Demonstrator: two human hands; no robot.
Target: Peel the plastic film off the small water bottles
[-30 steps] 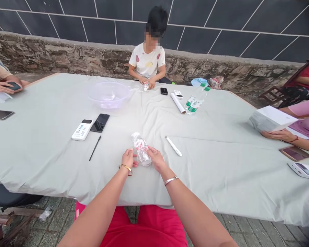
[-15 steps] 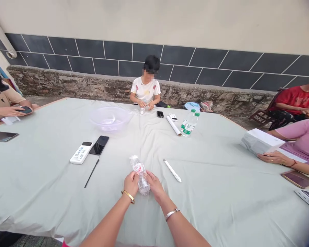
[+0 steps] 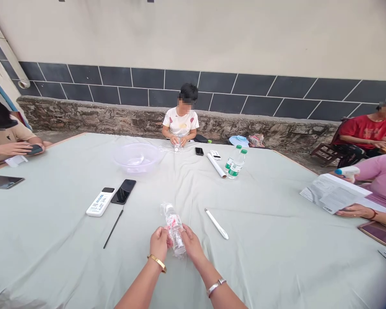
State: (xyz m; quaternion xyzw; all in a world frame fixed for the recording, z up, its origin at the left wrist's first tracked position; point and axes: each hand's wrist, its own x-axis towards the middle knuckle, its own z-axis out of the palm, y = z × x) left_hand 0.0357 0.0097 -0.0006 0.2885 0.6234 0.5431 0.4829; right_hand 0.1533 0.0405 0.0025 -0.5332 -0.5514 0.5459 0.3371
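Observation:
Between my hands, just above or on the cloth, a clear plastic bottle [image 3: 176, 234] leans with its cap end away from me. It has a pink and white label. Loose clear plastic wrap [image 3: 163, 210] surrounds it and sticks out past the cap. My right hand [image 3: 193, 245] grips the bottle's right side. On the left, my left hand [image 3: 158, 244] pinches the wrap beside the bottle, its fingertips partly hidden. A white pen [image 3: 216, 224] lies to the right of my hands.
A white power bank [image 3: 100, 202], a black phone [image 3: 124, 192] with a strap and a lilac basin [image 3: 137, 159] are ahead left. Two green-capped water bottles [image 3: 234, 165] stand ahead right beside a white roll [image 3: 216, 166]. Several people sit around the cloth-covered table.
My left hand has moved slightly left, away from the bottle's side, drawing out wrap. The view has tilted up. At right, a person's papers have turned and a white-and-blue device now shows.

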